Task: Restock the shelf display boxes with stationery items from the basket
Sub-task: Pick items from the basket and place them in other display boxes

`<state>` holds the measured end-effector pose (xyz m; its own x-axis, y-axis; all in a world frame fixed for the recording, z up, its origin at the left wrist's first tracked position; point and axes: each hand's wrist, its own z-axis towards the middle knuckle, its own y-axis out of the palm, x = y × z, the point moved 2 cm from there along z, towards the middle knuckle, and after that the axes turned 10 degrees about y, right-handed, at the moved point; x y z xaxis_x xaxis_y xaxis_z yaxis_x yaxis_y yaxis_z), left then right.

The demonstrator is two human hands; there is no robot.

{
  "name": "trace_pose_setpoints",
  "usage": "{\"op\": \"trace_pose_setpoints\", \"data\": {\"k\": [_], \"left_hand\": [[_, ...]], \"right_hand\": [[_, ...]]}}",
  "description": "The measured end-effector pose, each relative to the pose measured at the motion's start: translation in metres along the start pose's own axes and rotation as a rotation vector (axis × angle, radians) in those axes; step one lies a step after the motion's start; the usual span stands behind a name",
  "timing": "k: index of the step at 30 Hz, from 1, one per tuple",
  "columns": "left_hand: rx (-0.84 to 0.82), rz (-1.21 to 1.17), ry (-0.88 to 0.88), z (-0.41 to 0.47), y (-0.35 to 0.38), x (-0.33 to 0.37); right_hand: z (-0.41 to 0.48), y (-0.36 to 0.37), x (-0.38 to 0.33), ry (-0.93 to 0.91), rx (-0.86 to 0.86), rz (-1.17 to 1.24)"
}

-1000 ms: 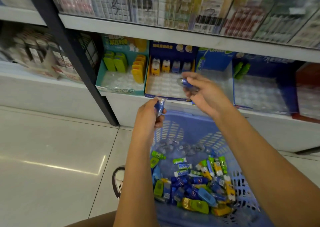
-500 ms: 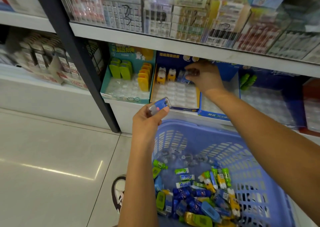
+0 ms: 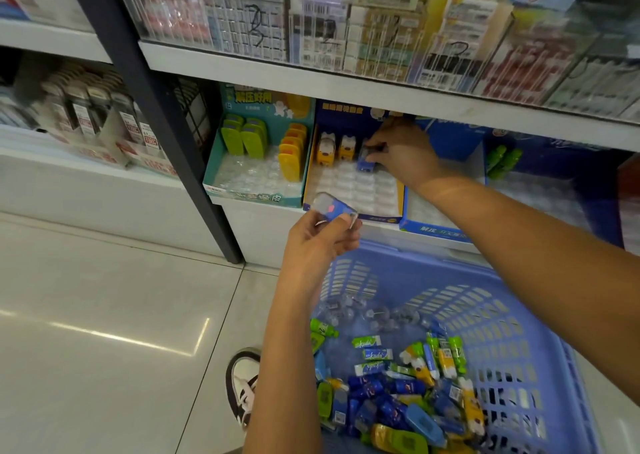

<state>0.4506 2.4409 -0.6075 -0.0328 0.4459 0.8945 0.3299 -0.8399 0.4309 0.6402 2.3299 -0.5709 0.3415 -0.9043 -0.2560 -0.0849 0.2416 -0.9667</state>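
My right hand (image 3: pixel 401 155) reaches into the dark-blue and yellow display box (image 3: pixel 353 190) on the lower shelf and pinches a blue stationery item (image 3: pixel 365 160) standing in the back row, beside two yellow-and-white ones (image 3: pixel 336 148). My left hand (image 3: pixel 318 242) hovers in front of that box and holds another blue item in a clear wrapper (image 3: pixel 334 207) between thumb and fingers. Below both arms sits the blue plastic basket (image 3: pixel 512 332), with several blue, green and yellow packets heaped at its bottom (image 3: pixel 398 398).
A teal box (image 3: pixel 256 179) with green and yellow items stands left of the one I reach into. More blue boxes (image 3: pixel 446 211) stand to the right, one with green items (image 3: pixel 502 162). A dark upright post (image 3: pixel 162 114) borders the shelf. My shoe (image 3: pixel 242 384) rests on the tiled floor.
My right hand carried its blue item from above the basket up into the box's back row. My left hand rose slightly and turned its blue item flat.
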Motion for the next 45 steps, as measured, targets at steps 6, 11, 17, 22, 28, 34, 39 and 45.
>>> {"op": "trace_pose_setpoints", "data": {"k": [6,11,17,22,28,34,39,45], "left_hand": [[-0.031,0.359,0.155,0.003,0.006,0.000],[-0.086,0.602,0.308,0.012,0.021,0.002],[-0.348,1.249,0.333,0.026,0.038,-0.020],[-0.400,1.385,0.331,0.026,0.033,-0.035],[-0.389,1.365,0.342,0.026,0.032,-0.035],[-0.389,1.367,0.343,0.026,0.031,-0.035],[-0.392,1.360,0.348,0.027,0.031,-0.035],[-0.415,1.366,0.342,0.030,0.030,-0.034]], "right_hand": [[-0.055,-0.022,-0.023,0.038,-0.145,0.493],[-0.086,-0.040,-0.017,-0.070,-0.269,0.595],[-0.039,-0.028,0.021,0.099,0.085,0.165],[-0.028,-0.010,0.025,0.048,0.109,0.075],[-0.016,-0.015,0.024,0.039,0.041,0.080],[-0.011,-0.020,0.022,0.012,-0.007,0.041],[-0.012,-0.019,0.023,0.034,-0.004,0.039],[-0.008,-0.019,0.015,0.115,-0.099,-0.064]]}}
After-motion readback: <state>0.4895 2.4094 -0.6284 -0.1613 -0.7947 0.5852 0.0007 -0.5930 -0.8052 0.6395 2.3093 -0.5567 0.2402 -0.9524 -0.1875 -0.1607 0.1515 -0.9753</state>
